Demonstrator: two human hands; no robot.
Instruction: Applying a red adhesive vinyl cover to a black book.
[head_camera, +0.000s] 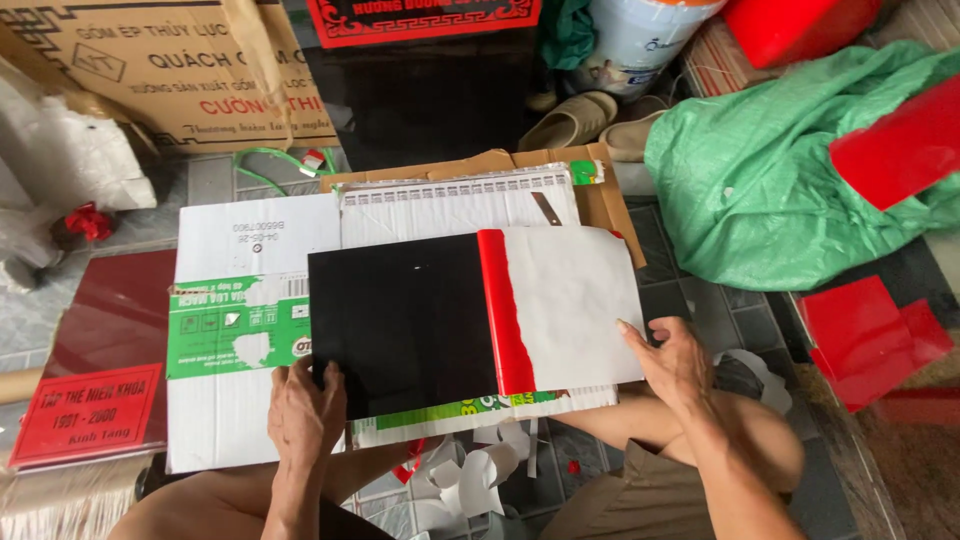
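At the bottom of the view, the bare knees and khaki shorts (640, 500) of the seated person are seen, with curled white paper scraps (470, 485) lying on the tiled floor between them. The left hand (305, 415), at 7 o'clock, is pressed on the lower left corner of a black panel (400, 320), its fingers closed over the panel's edge. The right hand (680, 365), at 4 o'clock, is laid at the lower right corner of a white backing sheet (575, 300), fingers spread and flat, the thumb touching the sheet's edge; nothing is gripped by it. The backing sheet is partly peeled off the panel, and a red strip (502, 315) is exposed between the black area and the white sheet. The panel lies at the centre, on flattened white and green cardboard (225, 340), which is spread under it toward 9 o'clock. At 8 o'clock a dark red plaque (105, 350) with a red label is seen beside the cardboard. At 3 o'clock, red sheets (865, 335) lie well apart from the right hand. Beyond the panel, at 12 o'clock, a white perforated sheet (455, 205) rests on brown cardboard (600, 195). Farther off, a green tarp (780, 190) is bunched at 2 o'clock, sandals (575, 120) and a white bucket (640, 35) are seen near 1 o'clock, and a brown carton (170, 65) stands at 11 o'clock.
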